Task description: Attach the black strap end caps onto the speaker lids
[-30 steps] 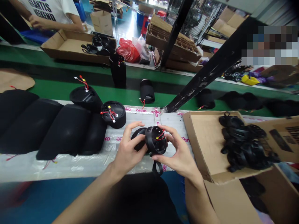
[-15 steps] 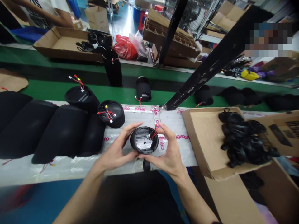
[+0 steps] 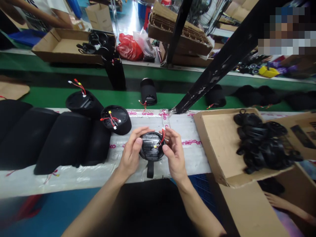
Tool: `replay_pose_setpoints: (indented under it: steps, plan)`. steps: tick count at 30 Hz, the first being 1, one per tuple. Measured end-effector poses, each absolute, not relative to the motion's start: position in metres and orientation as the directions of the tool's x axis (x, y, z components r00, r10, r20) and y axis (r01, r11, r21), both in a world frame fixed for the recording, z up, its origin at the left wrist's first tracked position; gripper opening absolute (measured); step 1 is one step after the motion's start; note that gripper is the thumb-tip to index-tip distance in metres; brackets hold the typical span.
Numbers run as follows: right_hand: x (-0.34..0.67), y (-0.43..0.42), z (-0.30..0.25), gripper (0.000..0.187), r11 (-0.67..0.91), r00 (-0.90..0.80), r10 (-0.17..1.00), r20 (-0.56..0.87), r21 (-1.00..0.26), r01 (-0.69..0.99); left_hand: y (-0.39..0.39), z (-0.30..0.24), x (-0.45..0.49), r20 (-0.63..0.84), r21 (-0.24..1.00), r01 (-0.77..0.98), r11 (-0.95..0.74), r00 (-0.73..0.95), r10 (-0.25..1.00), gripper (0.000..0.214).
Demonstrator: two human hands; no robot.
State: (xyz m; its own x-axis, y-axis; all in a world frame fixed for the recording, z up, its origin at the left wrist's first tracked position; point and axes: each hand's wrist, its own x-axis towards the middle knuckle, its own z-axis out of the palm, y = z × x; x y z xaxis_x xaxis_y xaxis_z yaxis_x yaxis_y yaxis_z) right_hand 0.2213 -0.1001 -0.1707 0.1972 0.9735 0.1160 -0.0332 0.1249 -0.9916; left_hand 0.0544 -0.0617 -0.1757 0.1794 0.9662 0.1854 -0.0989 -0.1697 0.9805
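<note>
Along the film-covered bench (image 3: 190,161), a row of black speaker bodies (image 3: 59,138) lies to the left and a cardboard box (image 3: 217,144) of black parts (image 3: 264,140) sits to the right. Mid-bench, just above its near edge, the round housing (image 3: 151,146) is held face up, with a black strap (image 3: 150,169) hanging toward the person. Its dark rim surrounds a glossy, taped-looking interior. The left hand (image 3: 130,151) cups the housing's left side with curved fingers, while the right hand (image 3: 174,149) pinches the thin red wire (image 3: 162,136) between thumb and forefinger. That pinch looks like the weak point: a hard pull could strain the wire where it joins the housing or loosen its small connector. With so light a hold, the housing could also slip on the slick film, and the dangling strap could snag.
</note>
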Motion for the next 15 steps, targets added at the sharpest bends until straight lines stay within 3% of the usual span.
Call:
replay_pose_setpoints:
  steps: [6,9,15]
  plan:
    - [0.201,-0.099,-0.178,0.042,0.134,0.372,0.925,0.085,-0.985,-0.109,-0.072,-0.165,0.063,0.15,0.986,-0.072,-0.148,0.011,0.989,0.041]
    - [0.197,-0.107,-0.169,0.036,0.127,0.419,0.906,0.062,-0.983,-0.13,-0.082,-0.164,0.064,0.154,0.987,-0.051,-0.153,0.012,0.988,0.046]
    - [0.187,-0.122,-0.158,0.035,0.127,0.46,0.878,0.131,-0.991,0.039,-0.095,-0.171,0.069,0.247,0.969,0.039,-0.245,-0.049,0.968,0.052]
